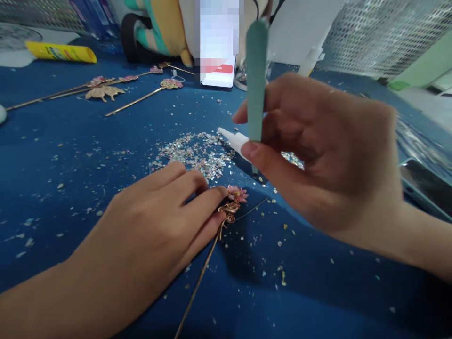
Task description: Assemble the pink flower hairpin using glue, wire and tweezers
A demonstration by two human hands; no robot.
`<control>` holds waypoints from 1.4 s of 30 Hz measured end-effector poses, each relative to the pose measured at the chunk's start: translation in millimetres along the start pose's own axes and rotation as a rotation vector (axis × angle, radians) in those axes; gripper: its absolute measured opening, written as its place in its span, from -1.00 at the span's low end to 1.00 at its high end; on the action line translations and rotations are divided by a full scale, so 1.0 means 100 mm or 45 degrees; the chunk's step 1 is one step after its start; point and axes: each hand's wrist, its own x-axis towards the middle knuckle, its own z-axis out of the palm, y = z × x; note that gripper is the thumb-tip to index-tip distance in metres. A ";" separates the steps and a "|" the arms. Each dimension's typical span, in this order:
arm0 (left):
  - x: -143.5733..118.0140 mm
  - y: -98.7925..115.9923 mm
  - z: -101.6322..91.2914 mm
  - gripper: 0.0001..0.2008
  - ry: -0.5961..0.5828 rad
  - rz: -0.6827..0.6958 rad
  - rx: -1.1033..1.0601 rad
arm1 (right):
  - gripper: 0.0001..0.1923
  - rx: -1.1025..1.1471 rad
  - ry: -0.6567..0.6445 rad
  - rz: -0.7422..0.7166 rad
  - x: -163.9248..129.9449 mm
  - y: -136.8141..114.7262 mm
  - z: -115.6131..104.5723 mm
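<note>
Blue felt cloth (52, 197), glitter flakes (194, 153), golden hairpin (226, 212) under left hand (151, 240).

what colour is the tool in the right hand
Pale mint green; the tweezers in the right hand show best in the head view.

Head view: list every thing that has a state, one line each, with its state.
Left hand: flat, fingers pressing the hairpin down.
Right hand: raised, pinching the green tweezers.
Green tweezers: upright, held.
Hairpin: lying on the blue cloth.
Phone: propped upright, screen lit.
Yellow tube: lying down.
</note>
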 end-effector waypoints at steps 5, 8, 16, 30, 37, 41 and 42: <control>0.00 0.00 -0.02 -0.66 0.031 -0.015 -0.085 | -0.77 -0.486 -0.199 -0.194 -0.09 0.05 -0.12; 0.01 0.01 -0.02 -0.77 0.072 -0.234 -0.259 | -0.73 -0.527 -0.302 -0.324 -0.22 0.07 -0.15; 0.01 -0.02 -0.01 -0.74 0.019 -0.318 -0.297 | -0.70 -0.711 -0.225 -0.378 -0.42 0.00 -0.14; -0.01 0.05 -0.05 -0.67 -0.041 -0.322 -0.443 | -0.80 -0.535 -0.728 0.076 -0.28 -0.01 0.01; -0.03 0.08 0.02 -0.73 0.024 -0.468 -0.569 | -0.81 -0.418 -0.610 0.225 -0.25 -0.03 0.02; -0.05 0.11 0.05 -0.76 0.028 -0.497 -0.616 | -0.95 -0.085 -0.395 0.342 -0.25 -0.01 0.01; -0.06 0.11 0.06 -0.76 0.029 -0.499 -0.626 | -0.96 0.012 -0.384 0.385 -0.24 -0.01 0.01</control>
